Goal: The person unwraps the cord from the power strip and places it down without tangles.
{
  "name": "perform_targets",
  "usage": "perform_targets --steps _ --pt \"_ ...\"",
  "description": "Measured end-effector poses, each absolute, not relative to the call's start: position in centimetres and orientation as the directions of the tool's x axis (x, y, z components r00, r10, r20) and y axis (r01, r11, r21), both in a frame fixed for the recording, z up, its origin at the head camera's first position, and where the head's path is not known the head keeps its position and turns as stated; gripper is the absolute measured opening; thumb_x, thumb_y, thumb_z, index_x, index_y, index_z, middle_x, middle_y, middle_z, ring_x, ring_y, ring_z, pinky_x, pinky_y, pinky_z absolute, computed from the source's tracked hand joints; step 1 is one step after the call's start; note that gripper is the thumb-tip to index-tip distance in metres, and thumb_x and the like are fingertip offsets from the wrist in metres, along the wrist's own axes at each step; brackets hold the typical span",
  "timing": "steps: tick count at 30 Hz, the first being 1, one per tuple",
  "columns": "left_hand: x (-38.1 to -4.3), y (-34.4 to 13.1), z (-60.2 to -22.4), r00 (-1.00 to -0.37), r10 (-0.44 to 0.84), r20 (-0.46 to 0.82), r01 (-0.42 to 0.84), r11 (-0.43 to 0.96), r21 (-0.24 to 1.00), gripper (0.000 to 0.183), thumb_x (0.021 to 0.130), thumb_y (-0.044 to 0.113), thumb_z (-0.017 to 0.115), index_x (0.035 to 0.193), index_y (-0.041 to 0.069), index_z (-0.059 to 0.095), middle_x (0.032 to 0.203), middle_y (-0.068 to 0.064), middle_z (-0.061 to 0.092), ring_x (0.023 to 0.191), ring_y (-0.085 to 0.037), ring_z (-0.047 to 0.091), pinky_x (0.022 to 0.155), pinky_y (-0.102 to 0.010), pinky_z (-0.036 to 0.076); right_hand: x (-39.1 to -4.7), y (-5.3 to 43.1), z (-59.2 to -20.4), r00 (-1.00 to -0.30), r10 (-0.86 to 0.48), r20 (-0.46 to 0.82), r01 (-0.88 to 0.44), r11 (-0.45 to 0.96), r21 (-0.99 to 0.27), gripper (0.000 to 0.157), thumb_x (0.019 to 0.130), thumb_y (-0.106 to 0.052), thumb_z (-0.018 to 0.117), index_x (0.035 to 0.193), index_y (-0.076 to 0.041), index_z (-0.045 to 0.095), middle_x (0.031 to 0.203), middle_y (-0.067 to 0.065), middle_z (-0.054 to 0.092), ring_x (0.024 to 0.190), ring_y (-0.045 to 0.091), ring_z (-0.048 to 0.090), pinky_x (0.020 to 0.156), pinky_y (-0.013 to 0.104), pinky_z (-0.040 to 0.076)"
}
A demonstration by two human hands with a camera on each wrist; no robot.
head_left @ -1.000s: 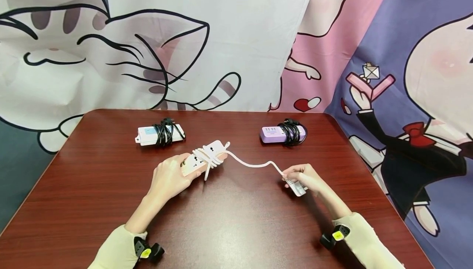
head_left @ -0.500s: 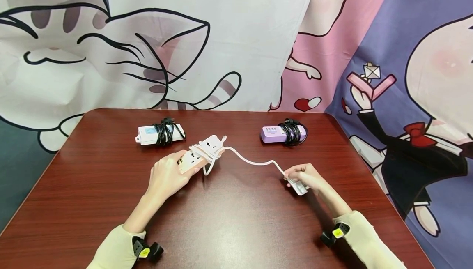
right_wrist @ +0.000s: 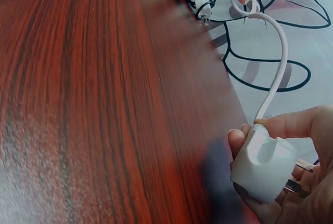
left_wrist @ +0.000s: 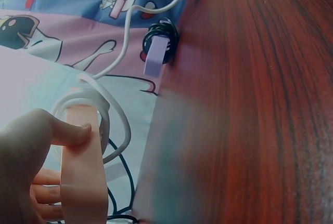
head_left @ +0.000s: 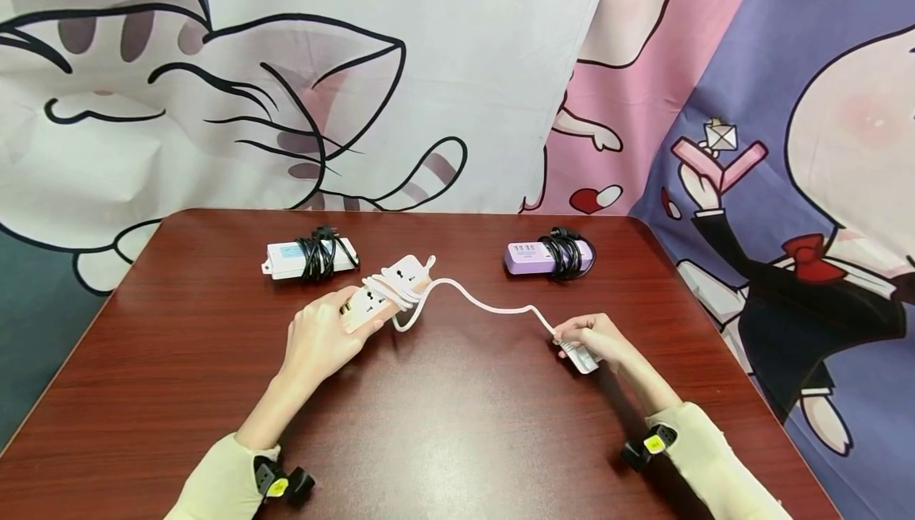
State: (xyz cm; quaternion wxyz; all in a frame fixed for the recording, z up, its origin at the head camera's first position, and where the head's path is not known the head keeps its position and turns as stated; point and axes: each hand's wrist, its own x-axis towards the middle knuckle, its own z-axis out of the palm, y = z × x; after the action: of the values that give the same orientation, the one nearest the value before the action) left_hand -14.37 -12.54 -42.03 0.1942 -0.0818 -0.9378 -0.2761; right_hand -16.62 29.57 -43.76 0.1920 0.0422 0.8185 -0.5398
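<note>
In the head view my left hand [head_left: 318,339] grips one end of a white power strip [head_left: 366,307] with pinkish sides, held tilted over the table. Several turns of its white cord [head_left: 493,310] wrap the strip's middle, and a loose length runs off to the right. At that cord's end my right hand [head_left: 596,340] pinches the white plug [head_left: 582,357]. The right wrist view shows the plug [right_wrist: 265,167] close up, its metal prongs facing the palm. My left thumb lies along the strip's pinkish side [left_wrist: 83,167] in the left wrist view.
Toward the back left lies a white power strip [head_left: 286,261] bound with its black cord [head_left: 318,256]. A purple power strip [head_left: 529,259], also wrapped in black cord [head_left: 565,256], lies at the back right. Behind the brown table [head_left: 457,441] hangs a cartoon-printed cloth [head_left: 486,67].
The left hand and white power strip have shifted slightly left and away. A loop of cord has loosened from the strip. The right hand with the plug has moved slightly right.
</note>
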Motion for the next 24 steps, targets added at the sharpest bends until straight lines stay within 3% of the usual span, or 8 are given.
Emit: perform_targets --steps 15,24 --pt "-14.05 -12.65 -41.57 -0.904 0.041 0.425 0.271 0.823 0.498 0.046 0.07 0.035 0.081 0.109 0.014 0.067 0.09 -0.007 0.071 0.074 -0.029 0.063 0.061 -0.051 0.047 -17.03 30.15 -43.91 -0.92 -0.092 -0.38 0.311 0.416 -0.855 0.031 0.082 -0.005 0.059 0.106 0.014 0.064 0.075 -0.001 0.069 0.062 0.011 0.068 0.052 0.025 0.052" --pt "-13.83 -12.73 -41.05 -0.929 0.036 0.369 0.241 0.816 0.525 0.044 0.069 0.038 0.081 0.107 0.018 0.068 0.071 0.0 0.062 0.064 -0.021 0.056 0.058 -0.045 0.044 -17.27 30.59 -43.96 -0.916 -0.087 -0.391 0.326 0.404 -0.855 0.036 0.084 -0.007 0.059 0.112 0.016 0.061 0.079 0.0 0.072 0.063 0.01 0.069 0.051 0.025 0.052"
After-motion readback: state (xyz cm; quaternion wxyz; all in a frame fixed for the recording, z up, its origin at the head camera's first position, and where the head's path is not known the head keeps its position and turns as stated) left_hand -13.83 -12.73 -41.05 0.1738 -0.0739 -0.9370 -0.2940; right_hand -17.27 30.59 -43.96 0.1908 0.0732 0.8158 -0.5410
